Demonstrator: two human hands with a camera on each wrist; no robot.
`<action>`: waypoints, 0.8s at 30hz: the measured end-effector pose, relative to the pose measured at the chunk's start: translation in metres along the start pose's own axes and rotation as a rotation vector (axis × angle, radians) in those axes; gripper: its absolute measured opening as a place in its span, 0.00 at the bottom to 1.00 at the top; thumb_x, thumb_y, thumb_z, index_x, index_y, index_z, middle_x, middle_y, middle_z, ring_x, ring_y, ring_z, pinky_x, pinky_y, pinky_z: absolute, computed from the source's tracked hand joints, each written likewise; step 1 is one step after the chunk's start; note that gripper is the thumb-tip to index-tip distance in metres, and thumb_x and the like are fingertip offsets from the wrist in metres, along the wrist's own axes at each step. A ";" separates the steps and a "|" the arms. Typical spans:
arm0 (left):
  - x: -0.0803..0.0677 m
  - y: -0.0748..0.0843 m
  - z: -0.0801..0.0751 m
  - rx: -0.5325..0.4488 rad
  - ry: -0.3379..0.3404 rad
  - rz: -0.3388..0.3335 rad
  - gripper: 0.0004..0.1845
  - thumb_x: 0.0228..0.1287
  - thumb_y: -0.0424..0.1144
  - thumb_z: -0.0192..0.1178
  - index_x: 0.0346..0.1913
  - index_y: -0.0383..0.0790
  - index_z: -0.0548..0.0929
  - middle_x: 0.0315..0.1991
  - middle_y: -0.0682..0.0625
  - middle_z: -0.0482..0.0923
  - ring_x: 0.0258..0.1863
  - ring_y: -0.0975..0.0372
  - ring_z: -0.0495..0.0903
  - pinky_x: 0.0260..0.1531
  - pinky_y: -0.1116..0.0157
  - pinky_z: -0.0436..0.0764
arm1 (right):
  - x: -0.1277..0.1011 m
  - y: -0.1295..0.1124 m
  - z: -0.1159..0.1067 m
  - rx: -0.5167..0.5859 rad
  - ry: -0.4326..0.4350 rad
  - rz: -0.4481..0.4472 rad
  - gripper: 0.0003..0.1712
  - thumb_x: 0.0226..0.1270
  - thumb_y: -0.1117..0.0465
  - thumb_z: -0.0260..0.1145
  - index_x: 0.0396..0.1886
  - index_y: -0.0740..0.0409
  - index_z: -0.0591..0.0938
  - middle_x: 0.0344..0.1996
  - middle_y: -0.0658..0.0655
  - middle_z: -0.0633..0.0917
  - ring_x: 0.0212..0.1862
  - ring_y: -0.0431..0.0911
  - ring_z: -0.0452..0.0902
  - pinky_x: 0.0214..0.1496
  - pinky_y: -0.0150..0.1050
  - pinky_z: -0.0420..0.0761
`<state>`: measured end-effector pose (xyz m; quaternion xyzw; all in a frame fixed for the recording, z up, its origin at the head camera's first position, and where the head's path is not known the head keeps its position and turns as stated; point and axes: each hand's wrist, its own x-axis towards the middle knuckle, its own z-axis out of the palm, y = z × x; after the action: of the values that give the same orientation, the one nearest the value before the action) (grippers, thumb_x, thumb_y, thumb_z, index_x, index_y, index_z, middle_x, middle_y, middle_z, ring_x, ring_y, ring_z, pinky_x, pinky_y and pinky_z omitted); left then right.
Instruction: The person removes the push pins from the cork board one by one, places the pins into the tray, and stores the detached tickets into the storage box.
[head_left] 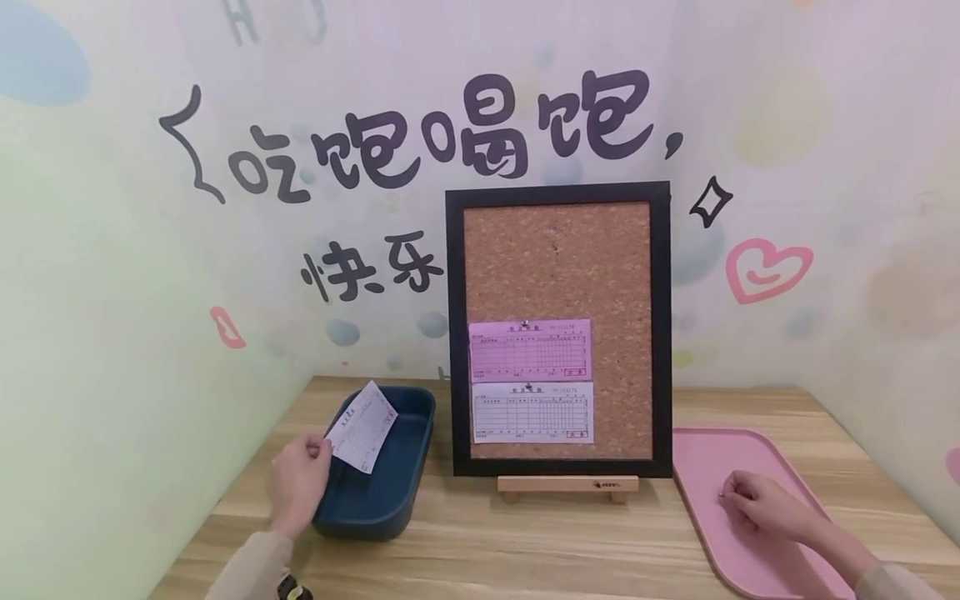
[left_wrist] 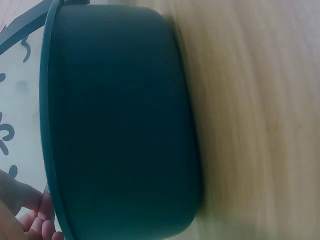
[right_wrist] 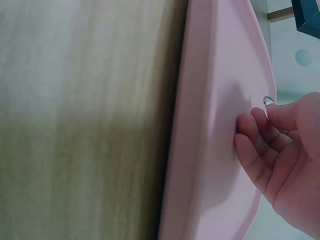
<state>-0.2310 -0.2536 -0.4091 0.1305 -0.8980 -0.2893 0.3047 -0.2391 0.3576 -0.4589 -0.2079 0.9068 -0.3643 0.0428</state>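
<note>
My left hand (head_left: 318, 448) pinches a white printed slip (head_left: 362, 427) by its lower corner and holds it tilted over the dark blue bin (head_left: 390, 492). The left wrist view shows the bin's outer wall (left_wrist: 120, 120) up close, with my fingers (left_wrist: 30, 217) at its rim. My right hand (head_left: 726, 493) rests on the pink tray (head_left: 705, 454), its curled fingertips pinching a small clear pushpin (right_wrist: 268, 100). Between the hands a black-framed cork board (head_left: 558, 258) holds a pink slip (head_left: 530, 350) and a white slip (head_left: 532, 412), each pinned at its top.
The cork board leans on a small wooden stand (head_left: 567, 485) on the wooden table (head_left: 525, 550). Painted walls close in behind and on both sides. The pink tray (right_wrist: 215, 100) lies near the table's right front edge.
</note>
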 end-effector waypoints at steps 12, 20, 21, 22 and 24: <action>-0.008 0.004 0.007 0.026 -0.069 -0.005 0.08 0.55 0.37 0.57 0.25 0.35 0.81 0.24 0.42 0.82 0.24 0.51 0.78 0.18 0.61 0.69 | 0.000 -0.002 0.001 0.006 -0.021 0.068 0.07 0.65 0.64 0.55 0.29 0.64 0.73 0.16 0.48 0.73 0.18 0.34 0.68 0.18 0.31 0.71; -0.011 0.004 0.009 0.064 -0.173 -0.026 0.08 0.53 0.37 0.57 0.25 0.35 0.81 0.27 0.42 0.83 0.25 0.51 0.80 0.16 0.61 0.70 | 0.000 0.000 0.000 0.018 -0.027 0.054 0.06 0.66 0.66 0.54 0.30 0.64 0.73 0.16 0.49 0.73 0.17 0.33 0.67 0.18 0.31 0.71; -0.012 0.004 0.009 0.066 -0.185 -0.029 0.08 0.53 0.37 0.57 0.25 0.35 0.81 0.27 0.42 0.83 0.25 0.51 0.80 0.16 0.61 0.70 | 0.000 0.000 0.000 0.019 -0.029 0.057 0.06 0.66 0.66 0.54 0.30 0.65 0.73 0.16 0.49 0.73 0.17 0.33 0.67 0.18 0.31 0.71; -0.012 0.004 0.009 0.068 -0.195 -0.027 0.08 0.52 0.37 0.57 0.25 0.35 0.81 0.27 0.42 0.83 0.25 0.51 0.80 0.16 0.61 0.70 | 0.000 -0.001 0.000 0.019 -0.031 0.061 0.06 0.66 0.65 0.54 0.30 0.65 0.73 0.17 0.49 0.73 0.18 0.33 0.67 0.18 0.31 0.71; -0.012 0.003 0.009 0.072 -0.212 -0.018 0.08 0.52 0.37 0.58 0.25 0.35 0.82 0.26 0.43 0.82 0.24 0.53 0.79 0.16 0.62 0.70 | 0.001 -0.001 0.000 0.014 -0.033 0.067 0.06 0.66 0.65 0.55 0.30 0.64 0.73 0.17 0.49 0.73 0.18 0.33 0.68 0.18 0.31 0.71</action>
<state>-0.2277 -0.2418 -0.4186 0.1179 -0.9339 -0.2716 0.2006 -0.2393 0.3565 -0.4584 -0.1833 0.9097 -0.3657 0.0714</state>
